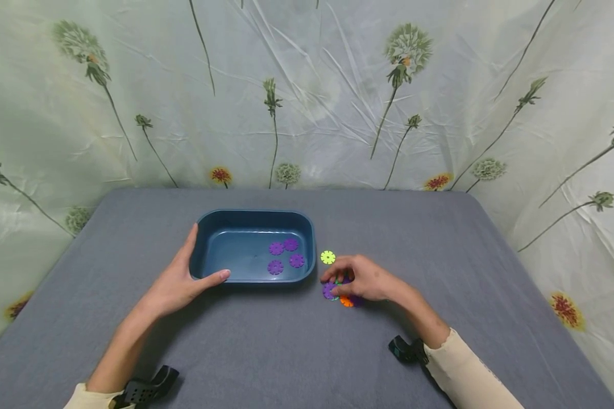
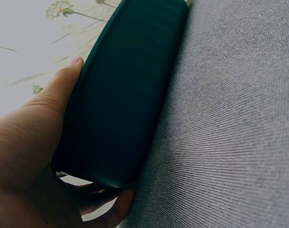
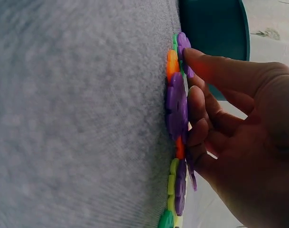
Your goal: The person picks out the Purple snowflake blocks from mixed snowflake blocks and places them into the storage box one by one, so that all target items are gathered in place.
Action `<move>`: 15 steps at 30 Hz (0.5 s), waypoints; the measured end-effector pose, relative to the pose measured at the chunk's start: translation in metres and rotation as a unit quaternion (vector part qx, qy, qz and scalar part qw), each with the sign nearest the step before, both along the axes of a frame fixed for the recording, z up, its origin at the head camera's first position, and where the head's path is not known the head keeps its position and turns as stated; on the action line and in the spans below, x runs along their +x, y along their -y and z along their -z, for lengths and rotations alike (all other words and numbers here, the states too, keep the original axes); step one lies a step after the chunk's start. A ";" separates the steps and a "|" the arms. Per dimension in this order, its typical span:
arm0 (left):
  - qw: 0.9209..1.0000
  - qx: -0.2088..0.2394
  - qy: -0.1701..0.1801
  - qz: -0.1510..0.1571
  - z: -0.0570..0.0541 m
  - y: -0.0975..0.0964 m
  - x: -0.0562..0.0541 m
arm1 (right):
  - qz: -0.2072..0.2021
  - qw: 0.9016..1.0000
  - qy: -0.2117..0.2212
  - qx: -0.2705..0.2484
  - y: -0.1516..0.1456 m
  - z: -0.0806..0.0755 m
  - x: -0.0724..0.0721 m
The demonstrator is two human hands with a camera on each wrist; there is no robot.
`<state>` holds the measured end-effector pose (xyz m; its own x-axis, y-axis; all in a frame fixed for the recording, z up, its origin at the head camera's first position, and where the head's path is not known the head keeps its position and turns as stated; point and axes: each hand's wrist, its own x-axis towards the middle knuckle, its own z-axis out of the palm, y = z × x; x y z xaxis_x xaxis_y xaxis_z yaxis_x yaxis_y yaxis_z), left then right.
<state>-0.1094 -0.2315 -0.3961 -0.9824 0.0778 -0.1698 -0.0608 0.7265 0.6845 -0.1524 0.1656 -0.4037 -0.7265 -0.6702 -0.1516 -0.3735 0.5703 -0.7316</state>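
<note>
A dark blue rectangular plastic bin (image 1: pixel 253 281) stands on the table with several purple notched discs (image 1: pixel 276 267) inside. My left hand (image 1: pixel 178 281) grips the bin's left end, its thumb over the near rim; the left wrist view has the fingers round the bin's (image 2: pixel 120 95) end wall. To the right of the bin, my right hand (image 1: pixel 365 278) pinches a purple interlocking disc (image 1: pixel 330 291) at the edge of a small pile. The right wrist view has the thumb on this purple disc (image 3: pixel 183 42). Orange (image 1: pixel 347 301), green and other purple discs lie under the hand, partly hidden.
A lone yellow-green disc (image 1: pixel 328 257) lies between the bin and the right hand. Grey cloth covers the table (image 1: pixel 286 352). A floral curtain (image 1: pixel 317 113) hangs behind the table's far edge. Both wrists wear black camera straps (image 1: pixel 150 386).
</note>
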 end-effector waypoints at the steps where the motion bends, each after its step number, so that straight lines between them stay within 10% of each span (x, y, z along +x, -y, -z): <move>1: 1.000 0.000 0.000 0.000 0.000 0.000 0.000 | 0.004 1.000 0.004 -0.002 0.000 0.000 0.000; 15: 1.000 -0.003 -0.001 0.002 -0.001 0.000 0.000 | 0.052 0.997 0.056 -0.006 0.001 -0.003 -0.007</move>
<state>-0.1091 -0.2313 -0.3955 -0.9823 0.0812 -0.1685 -0.0563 0.7304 0.6807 -0.1590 0.1647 -0.4009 -0.7715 -0.5942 -0.2272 -0.2285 0.5921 -0.7728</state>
